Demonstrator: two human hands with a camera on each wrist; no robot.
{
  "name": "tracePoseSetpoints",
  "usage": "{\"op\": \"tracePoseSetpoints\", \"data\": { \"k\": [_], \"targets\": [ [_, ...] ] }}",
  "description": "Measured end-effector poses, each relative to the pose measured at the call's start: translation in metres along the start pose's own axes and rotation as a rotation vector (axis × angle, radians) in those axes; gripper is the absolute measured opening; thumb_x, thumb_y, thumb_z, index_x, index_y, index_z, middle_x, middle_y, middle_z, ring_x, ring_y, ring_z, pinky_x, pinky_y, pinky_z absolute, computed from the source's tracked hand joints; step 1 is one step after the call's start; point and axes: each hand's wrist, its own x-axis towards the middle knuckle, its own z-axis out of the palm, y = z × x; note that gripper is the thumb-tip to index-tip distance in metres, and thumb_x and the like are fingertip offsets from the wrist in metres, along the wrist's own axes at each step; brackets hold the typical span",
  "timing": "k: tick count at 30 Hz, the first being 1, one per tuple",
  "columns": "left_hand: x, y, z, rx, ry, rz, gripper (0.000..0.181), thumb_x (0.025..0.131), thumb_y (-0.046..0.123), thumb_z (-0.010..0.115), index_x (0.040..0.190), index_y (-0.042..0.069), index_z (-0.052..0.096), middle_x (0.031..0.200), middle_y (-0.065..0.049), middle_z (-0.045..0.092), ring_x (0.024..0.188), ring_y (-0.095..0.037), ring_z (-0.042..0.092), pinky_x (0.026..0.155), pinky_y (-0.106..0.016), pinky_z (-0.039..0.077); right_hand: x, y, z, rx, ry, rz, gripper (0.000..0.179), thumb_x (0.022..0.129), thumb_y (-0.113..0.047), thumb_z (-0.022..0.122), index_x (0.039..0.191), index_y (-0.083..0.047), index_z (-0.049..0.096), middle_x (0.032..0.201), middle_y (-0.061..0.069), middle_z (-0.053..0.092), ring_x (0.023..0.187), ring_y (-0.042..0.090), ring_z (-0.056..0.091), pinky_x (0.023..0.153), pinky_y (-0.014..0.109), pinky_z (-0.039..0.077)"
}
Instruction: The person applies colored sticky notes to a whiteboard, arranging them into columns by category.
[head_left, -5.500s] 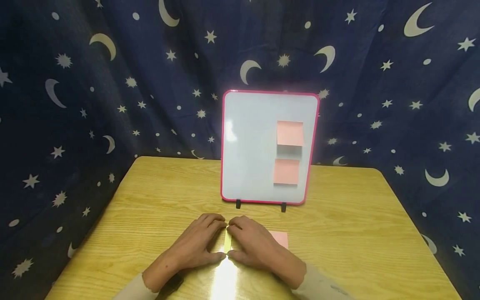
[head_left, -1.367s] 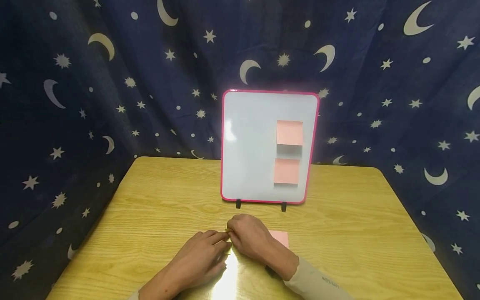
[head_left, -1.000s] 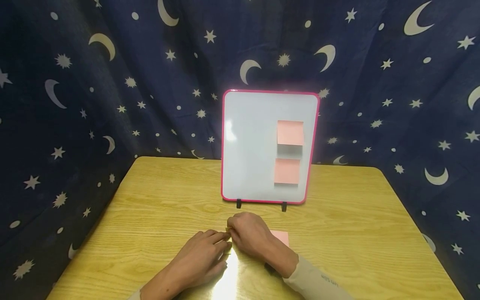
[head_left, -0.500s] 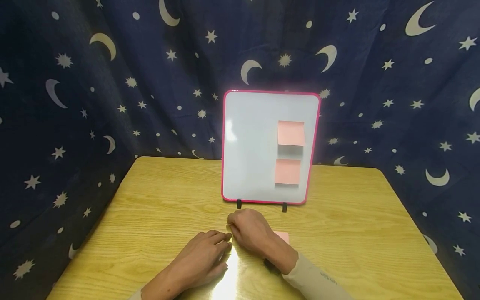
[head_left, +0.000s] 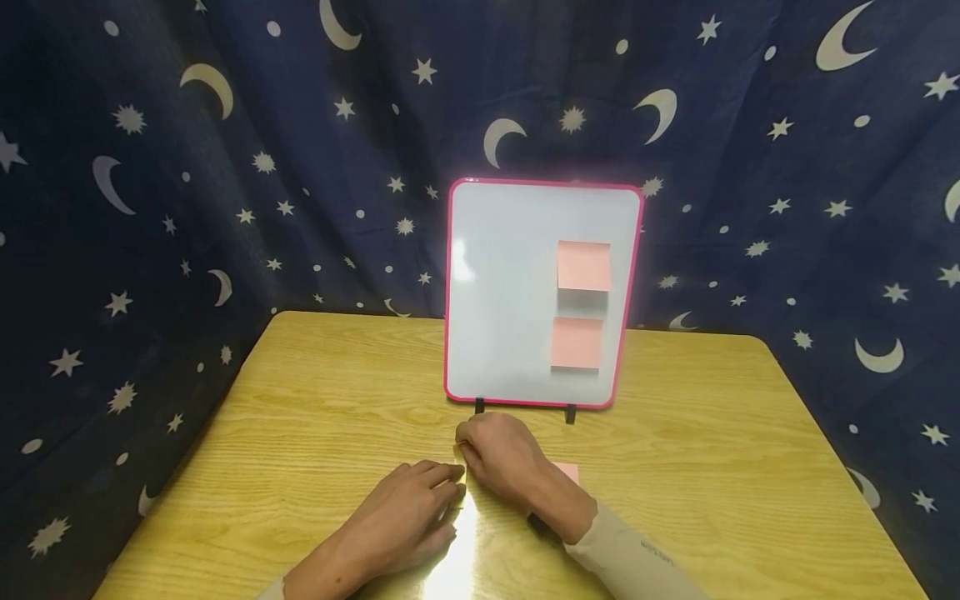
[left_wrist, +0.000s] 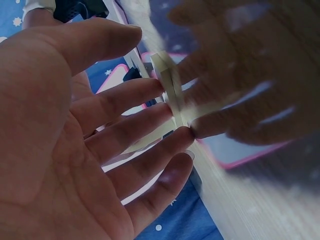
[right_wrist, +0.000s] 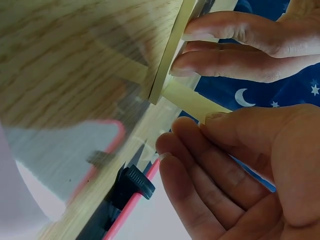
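A thin pad of yellow sticky notes [right_wrist: 171,52] lies on the table between my hands, mostly covered in the head view. My left hand [head_left: 405,512] rests its nearly straight fingertips on the pad's near part. Just beyond, my right hand [head_left: 506,458] pinches the end of a yellow sticky note [right_wrist: 192,101] between thumb and index finger. That sheet slants up from the pad in the right wrist view. Under the right forearm a pink sticky-note pad [head_left: 567,472] shows only its far corner.
A pink-framed whiteboard [head_left: 502,292] stands behind the hands on black feet [head_left: 571,414]. On its right side hang two pink notes, an upper one [head_left: 583,267] and a lower one [head_left: 576,342]. A dark star-patterned curtain [head_left: 360,150] surrounds the wooden table [head_left: 337,375].
Both hands first framed the yellow pad. Since then the right hand has pinched the sheet and moved slightly away toward the whiteboard; the left hand has stayed nearly still over the last second.
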Motion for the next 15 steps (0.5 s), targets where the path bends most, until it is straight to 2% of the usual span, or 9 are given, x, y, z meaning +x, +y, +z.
{"op": "tracePoseSetpoints", "data": {
  "k": [6,15],
  "targets": [
    [0.0002,0.0001,0.0009,0.008,0.008,0.004,0.024,0.085,0.033,0.079,0.104,0.02,0.072,0.131,-0.001,0.07,0.119,-0.02,0.065,0.092,-0.046,0.056,0.0005,0.0012,-0.0011,0.003,0.0,-0.001,0.023,0.088,-0.003,0.072,0.073,-0.019,0.067,0.07,-0.01,0.059,0.064,0.003,0.05,0.057,0.022,0.043],
    [0.0,0.0011,0.0011,0.01,-0.014,0.0,0.026,0.086,0.033,0.079,0.108,0.019,0.073,0.133,-0.002,0.069,0.12,-0.022,0.065,0.092,-0.05,0.057,0.0008,0.0021,-0.0014,0.005,0.044,-0.015,0.032,0.087,-0.001,0.071,0.067,-0.022,0.057,0.067,-0.013,0.048,0.062,0.003,0.042,0.056,0.02,0.038]
  ]
}}
